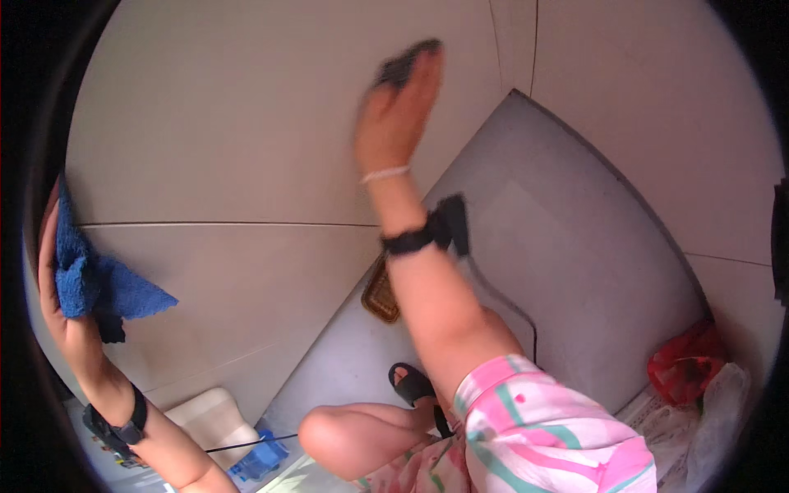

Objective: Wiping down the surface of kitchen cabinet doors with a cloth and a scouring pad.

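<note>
My right hand (pixel 400 114), slightly blurred, is raised in front of a pale tiled wall (pixel 246 123) at upper centre. It is closed around a dark pad (pixel 408 63), whose exact kind I cannot tell. At the far left edge my left hand (pixel 52 271) holds a blue cloth (pixel 77 286) near the wall; a corner of the cloth hangs out to the right. Black straps with small devices are on both forearms, and a pale bracelet circles the right wrist.
A grey floor (pixel 555 215) meets the walls in a corner. A brown tray (pixel 381 293) lies by the wall's foot. At lower left are a white stool-like object (pixel 206 419) and a blue plastic bottle (pixel 262 457). Red (pixel 687 363) and clear plastic bags (pixel 721 425) lie at lower right.
</note>
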`<state>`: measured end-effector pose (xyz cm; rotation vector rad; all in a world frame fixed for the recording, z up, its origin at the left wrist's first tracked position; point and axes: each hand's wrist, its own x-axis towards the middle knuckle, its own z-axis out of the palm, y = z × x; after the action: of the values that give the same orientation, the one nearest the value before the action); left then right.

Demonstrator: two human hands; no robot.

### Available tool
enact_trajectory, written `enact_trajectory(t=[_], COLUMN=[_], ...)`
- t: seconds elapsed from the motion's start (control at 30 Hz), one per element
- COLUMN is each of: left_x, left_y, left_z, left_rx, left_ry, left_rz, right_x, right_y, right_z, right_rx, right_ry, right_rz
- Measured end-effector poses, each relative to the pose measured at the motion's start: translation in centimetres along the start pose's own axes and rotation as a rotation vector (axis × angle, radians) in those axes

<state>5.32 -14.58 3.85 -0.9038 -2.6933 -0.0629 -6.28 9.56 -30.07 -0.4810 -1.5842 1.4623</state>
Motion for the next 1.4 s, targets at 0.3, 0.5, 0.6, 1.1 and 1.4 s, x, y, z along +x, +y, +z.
enact_trajectory(t=[0.3, 0.5, 0.6, 1.1, 1.4], left_x=[-0.7, 0.2, -0.3, 0.0, 0.1], left_y=[0.7, 1.9, 1.5, 1.7, 2.1], left_z=[-0.7, 0.4, 0.1, 0.5, -0.6], left_rx=[0.090, -0.005, 0.162, -0.025, 0.063], left_ry=[-0.005, 0.037, -0.002, 0.077, -0.002], left_rz=[0.014, 0.012, 0.030, -0.041, -0.001], right_x=[-3.2, 2.6, -3.2, 4.2, -0.9], right_y=[-1.1, 9.3, 5.0, 4.5, 2.5], right_z=[-1.6, -2.7, -2.9, -4.6, -5.5], right_rx=[0.014, -0.043, -0.080, -0.241, -0.242], right_ry=[-0.219, -0.080, -0.241, -0.266, -0.449], right_rz=[0.024, 0.299, 0.121, -0.244, -0.208])
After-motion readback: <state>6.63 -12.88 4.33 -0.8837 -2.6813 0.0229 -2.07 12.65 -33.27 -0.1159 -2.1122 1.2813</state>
